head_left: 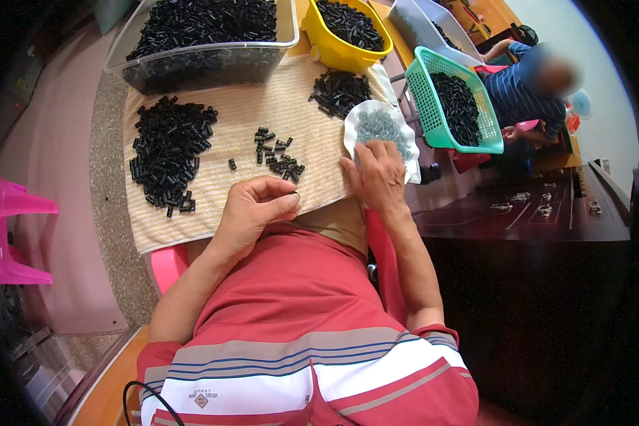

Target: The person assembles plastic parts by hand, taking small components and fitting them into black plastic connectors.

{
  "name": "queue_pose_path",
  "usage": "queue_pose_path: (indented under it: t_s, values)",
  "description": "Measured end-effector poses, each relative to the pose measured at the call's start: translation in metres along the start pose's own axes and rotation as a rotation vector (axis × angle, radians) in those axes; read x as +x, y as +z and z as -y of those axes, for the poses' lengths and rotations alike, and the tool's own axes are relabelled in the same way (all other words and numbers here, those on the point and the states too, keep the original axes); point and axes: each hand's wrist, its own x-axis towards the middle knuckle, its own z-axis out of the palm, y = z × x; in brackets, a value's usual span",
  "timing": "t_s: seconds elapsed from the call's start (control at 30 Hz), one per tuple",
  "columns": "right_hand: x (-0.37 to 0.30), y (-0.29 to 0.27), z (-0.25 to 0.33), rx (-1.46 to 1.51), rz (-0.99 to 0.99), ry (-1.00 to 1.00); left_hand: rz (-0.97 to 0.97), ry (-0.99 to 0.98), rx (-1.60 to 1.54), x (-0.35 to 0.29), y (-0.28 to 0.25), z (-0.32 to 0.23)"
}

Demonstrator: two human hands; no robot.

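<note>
My left hand (261,207) is closed in a pinch over the near edge of the towel-covered table. Between its thumb and forefinger sits a small black cylindrical piece (295,192), mostly hidden by the fingers. My right hand (380,174) reaches into a white scalloped dish (349,133) of small, shiny, clear-grey pieces (380,126). Its fingers are bent down and drawn together at the pile; whatever they grip is hidden. Just beyond my left hand lies a loose group of short black cylinders (284,167).
Heaps of black cylinders lie left (167,153) and far right (339,92) on the striped towel (245,106). Behind stand a clear bin (206,67) and a yellow tub (341,57). A green basket (491,142) stands right, near another person (522,89). A pink stool (14,206) is left.
</note>
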Motion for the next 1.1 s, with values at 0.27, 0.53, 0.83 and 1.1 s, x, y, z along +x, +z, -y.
queue_pose_path:
  t_s: [0.27, 0.53, 0.83, 1.1]
  values:
    - [0.002, 0.004, 0.003, 0.048, -0.053, 0.033, 0.002, 0.005, 0.001, 0.000, 0.000, 0.000]
    - [0.007, 0.014, 0.005, 0.073, -0.121, 0.072, -0.002, -0.008, -0.006, 0.000, 0.001, 0.001]
    - [0.005, 0.017, 0.009, 0.080, -0.097, 0.113, -0.007, -0.005, -0.011, 0.000, -0.001, 0.003]
    - [0.002, 0.013, 0.008, 0.227, -0.262, 0.059, -0.003, 0.008, -0.015, 0.001, -0.001, 0.004]
